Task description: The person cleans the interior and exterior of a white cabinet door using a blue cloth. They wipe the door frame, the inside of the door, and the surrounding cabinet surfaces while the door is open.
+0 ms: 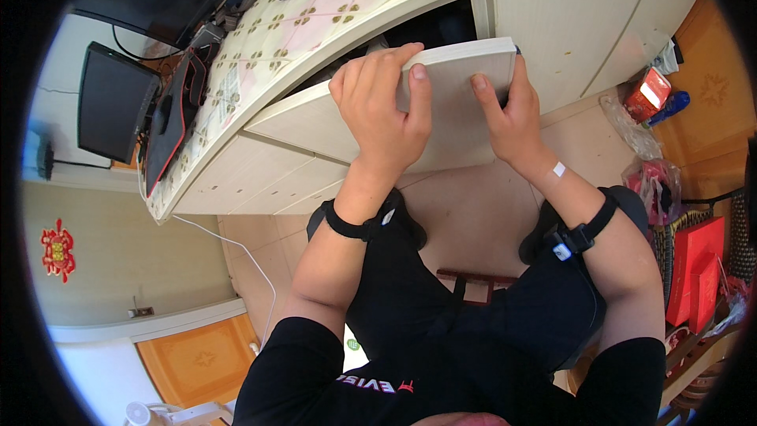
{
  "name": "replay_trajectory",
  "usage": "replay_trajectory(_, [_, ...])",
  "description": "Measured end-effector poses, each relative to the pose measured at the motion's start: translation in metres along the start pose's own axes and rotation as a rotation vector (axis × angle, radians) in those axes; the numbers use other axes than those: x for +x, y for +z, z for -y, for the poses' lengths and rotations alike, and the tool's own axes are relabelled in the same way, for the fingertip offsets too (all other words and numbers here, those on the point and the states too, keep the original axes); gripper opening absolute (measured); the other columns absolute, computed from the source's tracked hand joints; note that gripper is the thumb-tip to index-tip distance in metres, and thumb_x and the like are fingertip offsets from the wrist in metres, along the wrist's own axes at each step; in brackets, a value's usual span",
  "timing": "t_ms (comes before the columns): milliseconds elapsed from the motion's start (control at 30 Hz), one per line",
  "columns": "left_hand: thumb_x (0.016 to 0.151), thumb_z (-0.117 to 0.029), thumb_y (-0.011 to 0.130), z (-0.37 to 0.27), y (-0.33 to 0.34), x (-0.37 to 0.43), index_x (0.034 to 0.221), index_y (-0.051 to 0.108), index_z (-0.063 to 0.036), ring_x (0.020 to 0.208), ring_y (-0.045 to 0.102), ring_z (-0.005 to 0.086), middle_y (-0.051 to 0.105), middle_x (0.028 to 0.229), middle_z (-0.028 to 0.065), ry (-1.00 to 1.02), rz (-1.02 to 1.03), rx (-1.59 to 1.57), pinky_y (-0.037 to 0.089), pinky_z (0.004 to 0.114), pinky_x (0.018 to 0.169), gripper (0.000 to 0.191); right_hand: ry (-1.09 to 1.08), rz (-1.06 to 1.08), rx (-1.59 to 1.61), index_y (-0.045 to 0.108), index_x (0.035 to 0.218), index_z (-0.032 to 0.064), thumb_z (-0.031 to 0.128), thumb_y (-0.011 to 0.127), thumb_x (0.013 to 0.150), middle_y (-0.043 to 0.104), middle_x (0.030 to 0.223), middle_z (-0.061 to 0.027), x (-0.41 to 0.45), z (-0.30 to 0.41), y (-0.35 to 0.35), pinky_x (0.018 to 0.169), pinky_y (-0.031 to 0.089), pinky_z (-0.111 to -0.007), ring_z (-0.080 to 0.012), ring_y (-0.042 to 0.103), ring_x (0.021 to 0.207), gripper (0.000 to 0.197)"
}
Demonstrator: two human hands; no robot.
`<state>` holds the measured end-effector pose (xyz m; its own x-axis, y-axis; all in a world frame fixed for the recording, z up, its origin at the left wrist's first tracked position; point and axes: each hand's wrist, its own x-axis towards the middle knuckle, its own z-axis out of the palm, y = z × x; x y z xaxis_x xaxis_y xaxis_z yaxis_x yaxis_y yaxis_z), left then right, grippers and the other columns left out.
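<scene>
A pale wood-grain cabinet panel (pixel 458 112), a door or drawer front, is tilted out from the white cabinet in front of me. My left hand (pixel 384 103) holds its upper edge, thumb on the outer face and fingers reaching over the top. At the panel's right end, my right hand (pixel 513 109) grips the side edge; the thumb lies on the face and the other fingers are mostly hidden behind. Above the panel, the dark cabinet opening (pixel 446 23) shows, its contents hard to make out. Black straps circle both forearms.
A patterned countertop (pixel 319 12) overhangs the cabinet, carrying a mouse (pixel 161 111) on a black mat and a monitor (pixel 115 103). A white cable (pixel 260 266) trails down at left. Bags and red boxes (pixel 698 272) crowd my right side. My knees flank the tiled floor (pixel 473 219).
</scene>
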<state>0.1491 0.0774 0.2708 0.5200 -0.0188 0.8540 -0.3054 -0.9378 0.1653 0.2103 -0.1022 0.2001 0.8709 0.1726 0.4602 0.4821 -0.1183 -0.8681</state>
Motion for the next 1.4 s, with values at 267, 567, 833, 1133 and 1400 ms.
replay_trajectory(267, [0.101,-0.018,0.065,-0.003,-0.001,0.001,0.112,0.078,-0.0101,0.089,0.063,0.0201,0.075,0.098,0.0018,-0.006,0.004,-0.008,0.036,0.036,0.094,0.018,0.010,-0.004,-0.013,0.054,0.125,-0.0071,0.047,0.070,0.105,0.070,0.111,-0.0296,-0.002,-0.006,0.001,0.088,0.054,-0.048,-0.0456,0.068,0.099,0.059])
replay_trajectory(567, [0.101,-0.018,0.066,0.000,0.000,0.001,0.113,0.078,-0.0103,0.090,0.063,0.0199,0.075,0.100,0.0016,-0.003,0.008,-0.010,0.036,0.036,0.096,0.019,-0.002,-0.002,-0.025,0.054,0.125,-0.0072,0.048,0.068,0.106,0.069,0.111,-0.0304,-0.003,-0.013,0.003,0.088,0.053,-0.049,-0.0476,0.068,0.099,0.060])
replay_trajectory(833, [0.101,-0.018,0.065,-0.001,-0.002,0.001,0.114,0.078,-0.0103,0.090,0.062,0.0199,0.075,0.100,0.0014,-0.005,0.015,-0.012,0.036,0.036,0.096,0.019,-0.015,-0.018,-0.019,0.055,0.125,-0.0078,0.045,0.066,0.108,0.070,0.109,-0.0297,-0.004,-0.012,0.003,0.087,0.054,-0.049,-0.0466,0.068,0.099,0.056])
replay_trajectory(1133, [0.099,-0.017,0.067,-0.002,-0.003,0.002,0.113,0.078,-0.0105,0.089,0.062,0.0202,0.074,0.098,0.0020,-0.028,0.018,-0.010,0.036,0.036,0.096,0.019,0.191,-0.041,0.021,0.056,0.126,-0.0057,0.047,0.058,0.112,0.072,0.097,-0.0250,-0.062,-0.101,0.025,0.078,0.052,-0.044,-0.0388,0.068,0.086,0.055])
replay_trajectory(1400, [0.098,-0.017,0.067,-0.002,-0.005,0.002,0.112,0.078,-0.0107,0.089,0.063,0.0211,0.075,0.098,0.0021,-0.032,0.028,-0.031,0.037,0.037,0.096,0.019,0.345,0.135,-0.096,0.050,0.144,-0.0080,0.046,0.054,0.113,0.067,0.122,-0.0282,-0.089,-0.134,0.019,0.097,0.050,-0.044,-0.0381,0.066,0.109,0.062])
